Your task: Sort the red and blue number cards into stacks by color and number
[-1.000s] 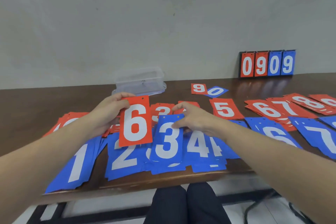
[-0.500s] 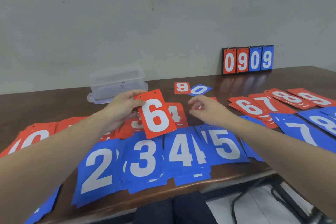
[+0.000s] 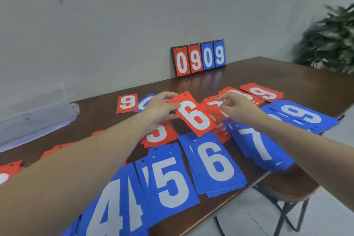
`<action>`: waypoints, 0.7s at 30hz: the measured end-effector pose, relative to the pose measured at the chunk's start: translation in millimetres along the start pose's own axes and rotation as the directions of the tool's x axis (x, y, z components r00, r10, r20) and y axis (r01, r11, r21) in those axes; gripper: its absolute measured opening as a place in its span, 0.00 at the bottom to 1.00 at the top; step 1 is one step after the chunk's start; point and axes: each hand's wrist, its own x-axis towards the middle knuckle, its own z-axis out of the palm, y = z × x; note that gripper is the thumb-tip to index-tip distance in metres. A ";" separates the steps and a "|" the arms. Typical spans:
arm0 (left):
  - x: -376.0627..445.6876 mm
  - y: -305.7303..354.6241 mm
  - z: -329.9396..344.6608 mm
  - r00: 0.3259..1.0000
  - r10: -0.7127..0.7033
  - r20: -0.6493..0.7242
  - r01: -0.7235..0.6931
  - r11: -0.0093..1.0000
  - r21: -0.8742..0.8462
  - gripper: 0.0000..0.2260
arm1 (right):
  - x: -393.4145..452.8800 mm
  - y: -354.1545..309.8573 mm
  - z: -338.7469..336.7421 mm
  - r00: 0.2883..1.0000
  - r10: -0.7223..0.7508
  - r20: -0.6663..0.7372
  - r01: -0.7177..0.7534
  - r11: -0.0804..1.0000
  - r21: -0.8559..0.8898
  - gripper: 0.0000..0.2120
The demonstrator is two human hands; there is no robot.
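My left hand [image 3: 160,109] pinches the top edge of a red 6 card [image 3: 194,115] and holds it tilted above the red stacks. My right hand [image 3: 237,108] hovers just right of that card over the red 7 stack [image 3: 211,104], fingers loosely curled, holding nothing that I can see. Blue stacks lie along the near edge: blue 4 [image 3: 113,210], blue 5 [image 3: 168,180], blue 6 [image 3: 214,163], blue 7 [image 3: 256,145], blue 9 [image 3: 302,115]. A red 5 stack [image 3: 159,136] sits under my left wrist. A red 9 stack [image 3: 261,93] lies far right.
A scoreboard stand [image 3: 199,60] reading 0909 leans against the wall. A loose red 9 card [image 3: 127,102] and a partly hidden blue card [image 3: 146,102] lie behind my left hand. A clear plastic box [image 3: 36,120] sits at left. A stool [image 3: 287,189] and plant [image 3: 331,40] are on the right.
The view has swung right. My left hand carried the red 6 card rightward, from above the blue 3 and 4 stacks to above the red stacks; my right hand moved right alongside it.
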 end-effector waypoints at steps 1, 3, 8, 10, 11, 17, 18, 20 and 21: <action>10.0 -0.4 10.2 1.000 0.000 0.008 0.000 1.000 0.009 0.14 | 4.0 5.6 -3.2 1.000 0.005 -0.001 -0.005 1.000 -0.002 0.11; 27.8 -2.7 26.5 1.000 0.001 0.013 -0.002 0.999 0.041 0.13 | 11.8 15.5 -7.2 1.000 0.011 -0.002 -0.011 1.000 0.002 0.11; 56.5 -19.4 38.9 0.995 0.102 0.024 -0.102 0.900 0.424 0.16 | 32.5 19.8 -4.9 1.000 -0.002 0.017 0.002 0.999 -0.035 0.09; 61.6 -26.0 34.6 0.984 0.168 0.055 -0.168 0.790 0.590 0.18 | 41.8 15.8 2.5 0.999 -0.021 0.028 0.023 0.998 -0.057 0.08; 62.1 -27.8 30.8 0.979 0.194 0.065 -0.192 0.756 0.625 0.18 | 46.9 13.2 7.5 0.999 -0.036 0.033 0.038 0.997 -0.061 0.07; 63.8 -35.3 -29.1 0.935 0.355 -0.005 -0.259 0.694 0.672 0.11 | 78.4 -18.0 50.6 0.985 -0.129 0.111 0.134 0.990 -0.036 0.09; 64.9 -36.5 -45.0 0.928 0.373 -0.027 -0.256 0.687 0.680 0.10 | 84.3 -24.3 59.8 0.983 -0.135 0.121 0.138 0.990 -0.018 0.09; 67.2 -38.9 -77.5 0.926 0.371 -0.071 -0.217 0.677 0.703 0.09 | 94.5 -35.6 76.8 0.979 -0.145 0.145 0.147 0.989 0.001 0.10; 69.1 -40.4 -96.1 0.928 0.357 -0.105 -0.176 0.670 0.721 0.10 | 101.1 -42.1 86.5 0.974 -0.157 0.162 0.160 0.987 -0.004 0.10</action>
